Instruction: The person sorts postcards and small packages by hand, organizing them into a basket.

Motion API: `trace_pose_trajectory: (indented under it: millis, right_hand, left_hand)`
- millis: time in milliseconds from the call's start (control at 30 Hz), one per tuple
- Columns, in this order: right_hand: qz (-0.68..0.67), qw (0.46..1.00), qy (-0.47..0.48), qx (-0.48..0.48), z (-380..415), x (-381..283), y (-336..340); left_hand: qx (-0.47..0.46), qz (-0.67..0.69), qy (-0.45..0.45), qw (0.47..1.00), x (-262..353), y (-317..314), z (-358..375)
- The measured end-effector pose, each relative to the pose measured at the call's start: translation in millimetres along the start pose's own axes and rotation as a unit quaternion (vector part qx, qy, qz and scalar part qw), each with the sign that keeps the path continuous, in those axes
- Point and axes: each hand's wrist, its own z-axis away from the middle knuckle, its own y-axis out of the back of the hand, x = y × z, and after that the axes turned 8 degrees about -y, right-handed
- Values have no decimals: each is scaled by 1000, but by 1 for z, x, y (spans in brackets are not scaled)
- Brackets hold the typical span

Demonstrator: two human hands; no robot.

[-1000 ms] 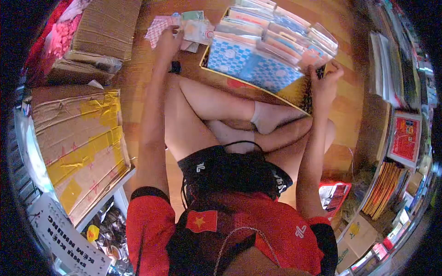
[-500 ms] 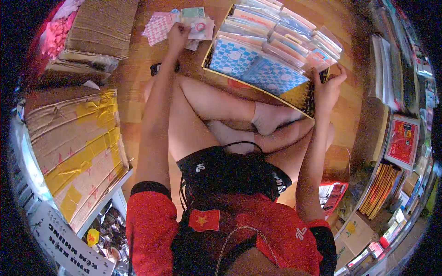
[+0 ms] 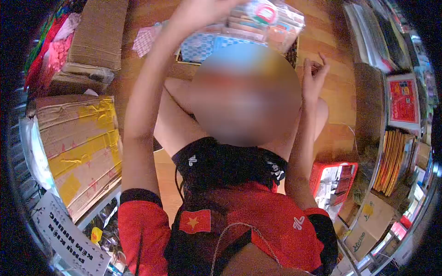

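Left hand (image 3: 195,14) up high, near the top edge, fingers wrapped around a clear plastic packet (image 3: 264,14) with a red ring on it. Packet held in the air, over the far side of the box of packets (image 3: 221,43). Box down on the wooden floor (image 3: 329,55), full of flat packets, blue checked ones in front. Big blurry round patch in the middle, hiding much of the box and the legs.

Right hand (image 3: 314,73) lifted beside the box, to its right, not touching it. Fingers loose and half curled, spread a bit, nothing in them.

A few pink checked packets (image 3: 145,40) flat on the floor, left of the box. Brown cardboard boxes (image 3: 94,34) stacked further left. One large carton with yellow tape (image 3: 80,147) down the left side, close by the left arm. White sign with letters (image 3: 69,237) below it.

Red tray (image 3: 332,184) on the floor by the right elbow. Shelves with books and folders (image 3: 396,156) along the right edge. Red shirt (image 3: 239,216) and black shorts near the bottom.
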Motion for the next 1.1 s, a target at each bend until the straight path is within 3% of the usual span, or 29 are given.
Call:
trace_pose_trajectory:
  millis: [100, 200, 300, 500, 700, 833, 933, 1033, 1100]
  right_hand:
    - [12, 1000, -5, 1, 7, 18, 5]
    - [-48, 999, -23, -5, 15, 27, 8]
    - [-33, 999, -11, 3, 18, 23, 11]
    - [-70, 996, -46, -11, 19, 13, 7]
    - [-58, 998, -12, -11, 14, 22, -6]
    - [-94, 995, -35, -15, 14, 21, -11]
    - [0, 1000, -13, 7, 10, 13, -11]
    - [149, 973, 163, -60, -1, -30, -6]
    - [237, 954, 104, -150, -8, -38, -22]
  left_hand:
    - [-122, -118, -103, 980, -5, -49, -39]
    - [-206, -311, -150, 916, -7, -87, -57]
    - [-193, -402, -212, 869, -22, -109, -56]
    - [-241, -418, -168, 859, -47, -121, -51]
    - [-177, -437, -219, 854, -67, -133, -45]
    - [-243, -504, -145, 816, -47, -135, -48]
    - [-229, -548, -153, 790, -45, -136, -46]
    - [-206, -543, -159, 798, -47, -135, -45]
    - [-218, -530, -143, 807, -49, -136, -47]
